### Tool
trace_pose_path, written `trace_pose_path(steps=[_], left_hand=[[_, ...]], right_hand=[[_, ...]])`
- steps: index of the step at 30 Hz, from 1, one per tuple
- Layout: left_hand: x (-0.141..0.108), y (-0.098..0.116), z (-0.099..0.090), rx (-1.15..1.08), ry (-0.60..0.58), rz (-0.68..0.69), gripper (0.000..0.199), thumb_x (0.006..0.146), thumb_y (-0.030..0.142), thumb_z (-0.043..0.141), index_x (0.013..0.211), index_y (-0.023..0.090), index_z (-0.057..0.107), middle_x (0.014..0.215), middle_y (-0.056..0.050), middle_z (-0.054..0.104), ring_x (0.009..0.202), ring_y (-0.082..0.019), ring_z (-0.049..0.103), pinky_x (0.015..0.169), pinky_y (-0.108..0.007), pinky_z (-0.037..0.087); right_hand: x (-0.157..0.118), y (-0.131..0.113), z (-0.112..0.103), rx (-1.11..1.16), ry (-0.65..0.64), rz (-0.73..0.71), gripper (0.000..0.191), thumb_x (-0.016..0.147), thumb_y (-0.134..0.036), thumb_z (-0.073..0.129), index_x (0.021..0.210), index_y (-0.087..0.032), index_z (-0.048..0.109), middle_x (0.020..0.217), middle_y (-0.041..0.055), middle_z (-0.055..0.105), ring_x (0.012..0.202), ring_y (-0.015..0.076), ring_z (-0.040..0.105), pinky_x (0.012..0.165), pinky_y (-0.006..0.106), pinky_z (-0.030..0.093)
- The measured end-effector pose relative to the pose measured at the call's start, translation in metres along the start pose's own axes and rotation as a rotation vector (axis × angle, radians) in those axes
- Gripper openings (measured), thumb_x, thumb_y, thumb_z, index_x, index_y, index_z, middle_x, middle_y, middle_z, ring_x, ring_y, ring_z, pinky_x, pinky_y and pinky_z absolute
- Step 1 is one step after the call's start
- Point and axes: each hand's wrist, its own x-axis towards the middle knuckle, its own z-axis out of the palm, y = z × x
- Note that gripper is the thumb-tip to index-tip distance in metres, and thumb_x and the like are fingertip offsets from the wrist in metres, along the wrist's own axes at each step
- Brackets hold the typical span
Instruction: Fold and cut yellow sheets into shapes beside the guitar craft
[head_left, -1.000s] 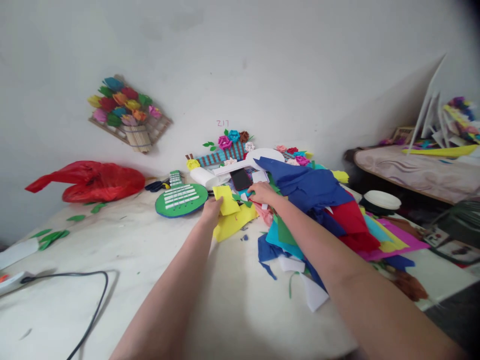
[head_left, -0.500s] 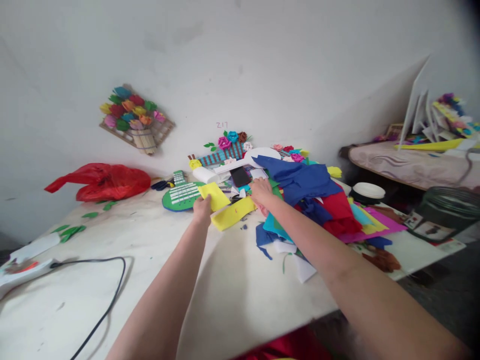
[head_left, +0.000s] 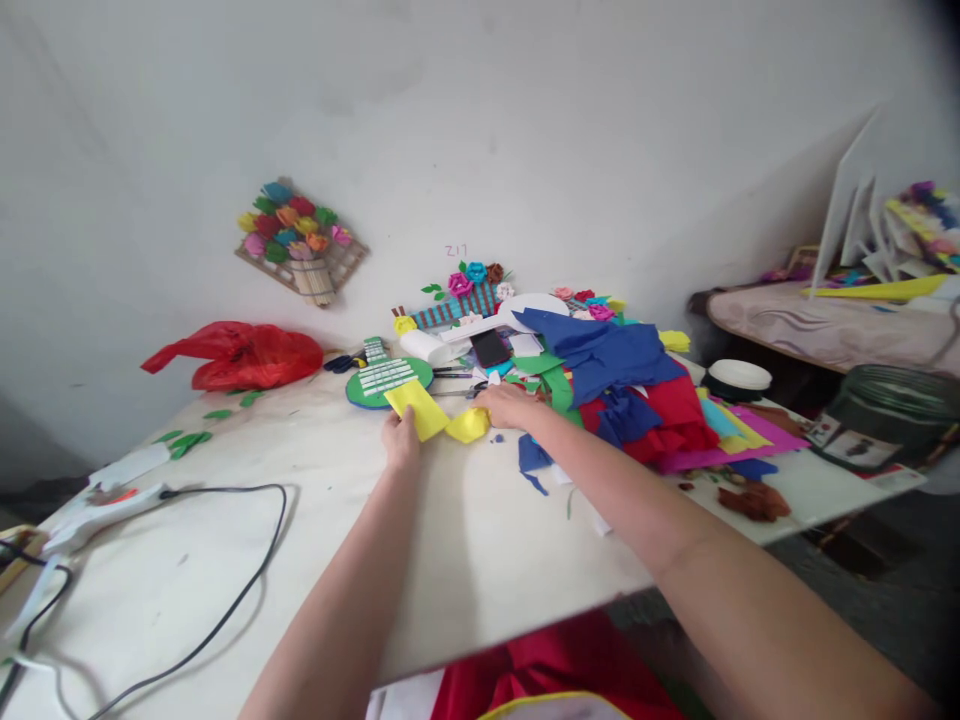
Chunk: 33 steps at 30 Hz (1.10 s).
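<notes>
In the head view, the left hand (head_left: 401, 436) is pinching a yellow sheet (head_left: 422, 408) near a green guitar shape (head_left: 376, 390); the right hand (head_left: 508, 405) is touching a yellow strip (head_left: 466, 427), whether gripping it I cannot tell.

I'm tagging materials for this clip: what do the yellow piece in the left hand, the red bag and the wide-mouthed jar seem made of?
Yellow piece: probably matte paper, thin and straight-edged.
Red bag: likely thin, glossy plastic film, with crumpled, shiny folds.
Jar: smooth, shiny glass or possibly plastic; light glints around its rim.
</notes>
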Motion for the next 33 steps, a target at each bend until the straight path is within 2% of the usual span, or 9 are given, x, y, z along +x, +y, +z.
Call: trace_pose_path(steps=[5, 10, 13, 15, 16, 19, 22, 27, 33], left_hand=[[0.000, -0.006, -0.001, -0.106, -0.060, 0.021, 0.022, 0.074, 0.026, 0.055, 0.091, 0.013, 0.059, 0.094, -0.011, 0.065, 0.086, -0.021, 0.063, 0.071, -0.030, 0.051], [0.001, -0.006, 0.000, -0.128, -0.074, 0.026, 0.024, 0.071, 0.029, 0.058, 0.089, 0.013, 0.059, 0.090, -0.010, 0.066, 0.083, -0.021, 0.064, 0.072, -0.032, 0.051], [0.003, -0.008, 0.000, -0.092, -0.082, 0.061, 0.026, 0.070, 0.032, 0.060, 0.088, 0.013, 0.060, 0.089, -0.009, 0.066, 0.084, -0.022, 0.064, 0.073, -0.033, 0.051], [0.002, -0.009, 0.000, -0.082, -0.086, 0.069, 0.025, 0.069, 0.032, 0.060, 0.087, 0.014, 0.060, 0.089, -0.009, 0.066, 0.084, -0.022, 0.064, 0.073, -0.033, 0.051], [0.002, -0.008, -0.001, -0.088, -0.085, 0.065, 0.025, 0.069, 0.032, 0.060, 0.086, 0.014, 0.060, 0.089, -0.009, 0.066, 0.084, -0.022, 0.064, 0.073, -0.033, 0.051], [0.000, -0.007, -0.002, -0.129, -0.083, 0.043, 0.023, 0.069, 0.030, 0.060, 0.086, 0.014, 0.059, 0.090, -0.009, 0.066, 0.084, -0.022, 0.064, 0.073, -0.033, 0.051], [0.000, -0.007, -0.002, -0.156, -0.100, 0.041, 0.023, 0.069, 0.029, 0.061, 0.087, 0.014, 0.059, 0.091, -0.009, 0.066, 0.084, -0.022, 0.064, 0.073, -0.033, 0.052], [0.003, -0.009, -0.004, -0.174, -0.136, 0.055, 0.025, 0.068, 0.030, 0.061, 0.086, 0.013, 0.060, 0.087, -0.009, 0.067, 0.084, -0.022, 0.064, 0.073, -0.031, 0.051], [-0.004, -0.002, -0.006, -0.214, -0.134, 0.042, 0.024, 0.068, 0.031, 0.062, 0.083, 0.013, 0.059, 0.084, -0.009, 0.067, 0.081, -0.022, 0.064, 0.073, -0.032, 0.051]], right_hand=[[-0.007, 0.019, 0.003, 0.243, 0.084, 0.033, 0.037, 0.065, -0.008, 0.053, 0.092, -0.026, 0.070, 0.101, -0.0005, 0.068, 0.092, 0.0173, 0.060, 0.077, 0.023, 0.043], [-0.018, 0.037, -0.004, 0.427, -0.054, 0.089, 0.026, 0.070, -0.010, 0.049, 0.080, -0.019, 0.072, 0.087, 0.0015, 0.070, 0.079, 0.0135, 0.062, 0.066, 0.020, 0.044], [-0.024, 0.037, -0.009, 0.331, -0.047, 0.217, 0.026, 0.078, -0.032, 0.049, 0.072, -0.019, 0.071, 0.076, 0.0048, 0.069, 0.074, 0.0172, 0.062, 0.064, 0.024, 0.044], [-0.027, 0.032, -0.007, 0.184, -0.023, 0.287, 0.034, 0.078, -0.044, 0.048, 0.075, -0.018, 0.070, 0.080, 0.0096, 0.069, 0.079, 0.0221, 0.062, 0.068, 0.029, 0.044], [-0.028, 0.030, -0.004, 0.094, -0.014, 0.296, 0.035, 0.078, -0.043, 0.048, 0.078, -0.016, 0.070, 0.084, 0.0127, 0.068, 0.083, 0.0247, 0.062, 0.070, 0.031, 0.044], [-0.033, 0.027, 0.007, -0.150, 0.007, 0.261, 0.028, 0.077, -0.027, 0.049, 0.085, -0.009, 0.068, 0.092, 0.0190, 0.065, 0.092, 0.0287, 0.059, 0.075, 0.035, 0.044], [-0.038, 0.034, 0.016, -0.206, 0.038, 0.212, 0.027, 0.077, -0.014, 0.044, 0.093, -0.007, 0.065, 0.095, 0.0184, 0.064, 0.096, 0.0264, 0.056, 0.083, 0.034, 0.041], [-0.042, 0.052, 0.020, -0.261, 0.103, 0.111, 0.036, 0.080, -0.006, 0.037, 0.110, -0.009, 0.057, 0.116, 0.0174, 0.053, 0.108, 0.0257, 0.048, 0.088, 0.035, 0.039], [-0.046, 0.060, 0.016, -0.301, 0.032, 0.100, 0.036, 0.083, -0.005, 0.032, 0.107, -0.011, 0.058, 0.113, 0.0168, 0.053, 0.105, 0.0265, 0.048, 0.082, 0.036, 0.042]])
